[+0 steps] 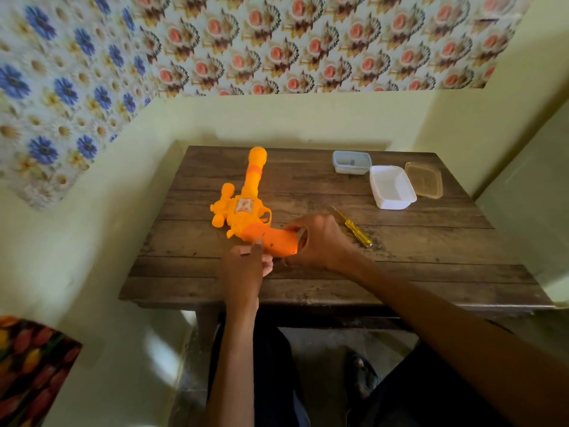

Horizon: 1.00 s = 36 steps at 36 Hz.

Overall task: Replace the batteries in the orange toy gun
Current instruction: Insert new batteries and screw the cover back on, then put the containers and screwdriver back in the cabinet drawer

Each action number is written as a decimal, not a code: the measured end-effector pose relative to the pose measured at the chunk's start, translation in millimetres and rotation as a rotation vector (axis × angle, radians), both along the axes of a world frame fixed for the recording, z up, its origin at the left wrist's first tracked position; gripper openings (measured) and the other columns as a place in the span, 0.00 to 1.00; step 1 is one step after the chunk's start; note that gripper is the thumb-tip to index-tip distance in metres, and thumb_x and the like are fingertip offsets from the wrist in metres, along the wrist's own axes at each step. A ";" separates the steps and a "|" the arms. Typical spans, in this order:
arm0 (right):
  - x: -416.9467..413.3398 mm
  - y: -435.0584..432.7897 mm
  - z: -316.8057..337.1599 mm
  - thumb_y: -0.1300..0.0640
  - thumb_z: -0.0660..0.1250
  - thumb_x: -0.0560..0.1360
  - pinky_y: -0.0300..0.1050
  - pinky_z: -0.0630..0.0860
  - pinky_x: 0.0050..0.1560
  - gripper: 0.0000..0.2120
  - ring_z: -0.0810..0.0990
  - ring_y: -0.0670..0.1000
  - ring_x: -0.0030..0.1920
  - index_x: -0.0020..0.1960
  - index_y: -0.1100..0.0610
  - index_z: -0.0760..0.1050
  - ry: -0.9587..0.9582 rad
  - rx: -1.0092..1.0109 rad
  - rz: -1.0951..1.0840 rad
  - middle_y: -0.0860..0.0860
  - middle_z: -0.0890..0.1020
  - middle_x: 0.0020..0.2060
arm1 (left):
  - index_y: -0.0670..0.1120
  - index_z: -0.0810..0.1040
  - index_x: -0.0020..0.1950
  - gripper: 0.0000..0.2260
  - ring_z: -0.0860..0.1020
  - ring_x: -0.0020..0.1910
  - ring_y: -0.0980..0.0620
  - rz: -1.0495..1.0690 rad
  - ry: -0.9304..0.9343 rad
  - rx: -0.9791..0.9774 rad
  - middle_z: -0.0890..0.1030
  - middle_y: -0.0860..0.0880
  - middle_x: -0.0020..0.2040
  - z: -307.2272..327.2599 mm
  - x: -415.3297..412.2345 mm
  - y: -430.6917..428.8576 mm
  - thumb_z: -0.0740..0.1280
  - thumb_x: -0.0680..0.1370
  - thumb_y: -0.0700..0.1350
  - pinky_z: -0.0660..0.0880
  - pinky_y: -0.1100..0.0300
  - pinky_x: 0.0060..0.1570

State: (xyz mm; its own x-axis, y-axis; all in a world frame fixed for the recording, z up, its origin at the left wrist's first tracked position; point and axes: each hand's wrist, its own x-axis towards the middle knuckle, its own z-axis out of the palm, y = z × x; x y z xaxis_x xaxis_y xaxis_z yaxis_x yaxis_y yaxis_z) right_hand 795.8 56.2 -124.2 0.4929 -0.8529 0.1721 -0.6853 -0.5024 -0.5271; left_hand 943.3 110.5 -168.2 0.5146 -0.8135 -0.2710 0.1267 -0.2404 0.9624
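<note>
The orange toy gun (246,208) was gripped at its handle by the right hand (320,241) and steadied by the left hand's (246,266) fingertips, screwdriver (354,228) left untouched, so probably barely started, compartment seemingly unopened.

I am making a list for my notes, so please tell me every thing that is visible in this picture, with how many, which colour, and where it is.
toy gun: 1, orange and yellow, lying left of centre on the table, barrel pointing to the wall
screwdriver: 1, yellow handle, on the table to the right of the gun's grip
lidded container: 1, pale blue-grey, far edge of the table
open container: 1, white, right of the lidded one
lid: 1, clear amber, flat beside the white container
table: 1, dark brown wood, against the wall
left hand: 1, at the near side of the gun's grip
right hand: 1, at the butt end of the grip
</note>
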 end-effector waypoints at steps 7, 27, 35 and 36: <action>6.2 -0.6 -12.6 0.49 0.79 0.61 0.50 0.79 0.52 0.29 0.81 0.51 0.53 0.60 0.54 0.79 0.022 0.057 -0.027 0.52 0.83 0.55 | 0.49 0.77 0.39 0.08 0.81 0.34 0.49 0.003 -0.141 0.025 0.83 0.50 0.32 3.4 2.8 6.0 0.67 0.76 0.50 0.80 0.48 0.43; -205.8 -82.0 5.8 0.60 0.64 0.73 0.42 0.76 0.41 0.09 0.82 0.55 0.42 0.44 0.60 0.83 -0.338 0.052 -1.057 0.56 0.84 0.39 | 0.49 0.78 0.46 0.03 0.80 0.37 0.53 -0.531 -0.298 -0.095 0.82 0.49 0.38 39.5 -156.5 -100.8 0.66 0.79 0.43 0.78 0.55 0.44; -240.9 -155.6 -19.0 0.31 0.71 0.62 0.53 0.71 0.62 0.46 0.73 0.61 0.64 0.68 0.61 0.68 -0.081 0.357 -1.178 0.58 0.73 0.63 | 0.39 0.78 0.58 0.12 0.79 0.50 0.48 -0.425 -0.599 -0.082 0.81 0.44 0.55 40.4 -203.9 -167.5 0.68 0.77 0.42 0.70 0.61 0.42; -238.6 -160.9 -21.0 0.31 0.73 0.60 0.53 0.69 0.64 0.49 0.70 0.60 0.66 0.70 0.61 0.66 -0.037 0.368 -1.207 0.58 0.71 0.65 | 0.38 0.79 0.58 0.12 0.80 0.51 0.47 -0.424 -0.630 -0.075 0.82 0.43 0.55 38.8 -206.0 -174.7 0.68 0.77 0.42 0.71 0.62 0.41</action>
